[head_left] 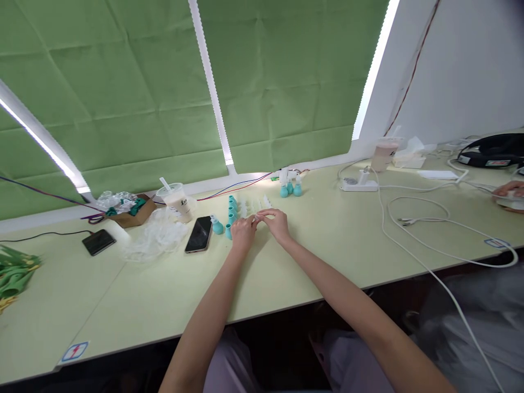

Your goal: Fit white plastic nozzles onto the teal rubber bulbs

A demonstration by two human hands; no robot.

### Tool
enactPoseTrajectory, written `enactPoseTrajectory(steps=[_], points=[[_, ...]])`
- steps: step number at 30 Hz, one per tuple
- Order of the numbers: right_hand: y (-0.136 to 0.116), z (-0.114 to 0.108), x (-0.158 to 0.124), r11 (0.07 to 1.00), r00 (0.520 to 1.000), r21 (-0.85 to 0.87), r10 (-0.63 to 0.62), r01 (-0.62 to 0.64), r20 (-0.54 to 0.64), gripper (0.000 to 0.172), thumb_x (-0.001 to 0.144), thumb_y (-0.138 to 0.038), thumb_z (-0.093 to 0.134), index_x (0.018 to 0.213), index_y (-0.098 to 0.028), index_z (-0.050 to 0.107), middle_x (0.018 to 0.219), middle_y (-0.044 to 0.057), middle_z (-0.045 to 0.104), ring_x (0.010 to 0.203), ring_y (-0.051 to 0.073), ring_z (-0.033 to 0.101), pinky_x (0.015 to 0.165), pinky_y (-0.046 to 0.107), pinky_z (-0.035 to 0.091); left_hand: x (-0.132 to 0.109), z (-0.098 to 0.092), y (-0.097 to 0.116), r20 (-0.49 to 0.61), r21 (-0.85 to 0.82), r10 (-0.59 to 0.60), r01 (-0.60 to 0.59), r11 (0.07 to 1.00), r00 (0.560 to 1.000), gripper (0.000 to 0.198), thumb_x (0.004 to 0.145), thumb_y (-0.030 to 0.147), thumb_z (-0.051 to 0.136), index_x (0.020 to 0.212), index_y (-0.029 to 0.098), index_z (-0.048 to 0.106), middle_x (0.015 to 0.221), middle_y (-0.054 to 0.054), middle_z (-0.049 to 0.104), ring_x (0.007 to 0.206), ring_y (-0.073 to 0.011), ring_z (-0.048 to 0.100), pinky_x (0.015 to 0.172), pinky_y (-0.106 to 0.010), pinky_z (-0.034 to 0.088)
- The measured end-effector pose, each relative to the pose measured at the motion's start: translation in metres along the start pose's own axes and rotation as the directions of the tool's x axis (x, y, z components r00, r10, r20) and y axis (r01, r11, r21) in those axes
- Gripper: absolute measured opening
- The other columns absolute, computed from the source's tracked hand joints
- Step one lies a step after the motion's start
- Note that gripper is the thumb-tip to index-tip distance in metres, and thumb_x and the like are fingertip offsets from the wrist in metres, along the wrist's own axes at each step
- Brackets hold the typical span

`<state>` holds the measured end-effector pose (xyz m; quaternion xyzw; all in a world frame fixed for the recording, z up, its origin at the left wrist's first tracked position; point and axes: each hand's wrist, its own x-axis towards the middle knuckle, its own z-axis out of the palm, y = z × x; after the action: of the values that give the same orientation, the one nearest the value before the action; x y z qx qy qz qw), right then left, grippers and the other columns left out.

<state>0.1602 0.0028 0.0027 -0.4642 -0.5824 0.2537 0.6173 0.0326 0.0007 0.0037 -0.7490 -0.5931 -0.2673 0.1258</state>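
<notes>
Both my hands meet low over the table, fingertips pinched together. My left hand (243,234) and my right hand (279,224) are closed on a small clear plastic piece, mostly hidden by the fingers. Just left of them runs a row of teal rubber bulbs (232,206), their openings showing. Behind the fingertips lie several clear-white plastic pieces (244,209). A teal bulb with a whitish nozzle (218,226) stands left of the row. Farther back on the right, three similar teal bulbs with whitish tops (297,190) stand in a group.
Left of my hands lie a phone (199,234), a crumpled plastic bag (158,236), a drink cup (179,203) and a cardboard box (133,215). A power strip (359,185), white cables (426,218) and another cup (383,155) are right. Another person's hand (510,191) rests at the far right.
</notes>
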Motion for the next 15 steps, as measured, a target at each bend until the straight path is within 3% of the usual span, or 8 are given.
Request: enactPoseTrajectory(steps=[6, 15], points=[[-0.0014, 0.0008, -0.0001, 0.995, 0.995, 0.029, 0.099, -0.099, -0.019, 0.008, 0.069, -0.033, 0.067, 0.068, -0.026, 0.072, 0.08, -0.001, 0.073, 0.087, 0.02, 0.066, 0.086, 0.032, 0.047, -0.0001, -0.004, 0.0033, 0.044, -0.052, -0.027, 0.03, 0.998, 0.999, 0.036, 0.091, 0.046, 0.04, 0.095, 0.025, 0.069, 0.063, -0.001, 0.068, 0.071, -0.017, 0.061, 0.067, -0.026, 0.035], [-0.0027, -0.0012, 0.0026, 0.988, 0.989, 0.053, 0.144, -0.143, -0.014, 0.01, 0.063, -0.034, 0.069, 0.064, -0.024, 0.071, 0.074, 0.0, 0.072, 0.082, 0.02, 0.066, 0.085, 0.033, 0.047, 0.001, -0.0045, 0.004, 0.091, -0.044, -0.054, 0.058, 0.997, 0.994, 0.039, 0.09, 0.048, 0.04, 0.092, 0.025, 0.07, 0.066, -0.001, 0.069, 0.07, -0.0161, 0.061, 0.065, -0.025, 0.034]])
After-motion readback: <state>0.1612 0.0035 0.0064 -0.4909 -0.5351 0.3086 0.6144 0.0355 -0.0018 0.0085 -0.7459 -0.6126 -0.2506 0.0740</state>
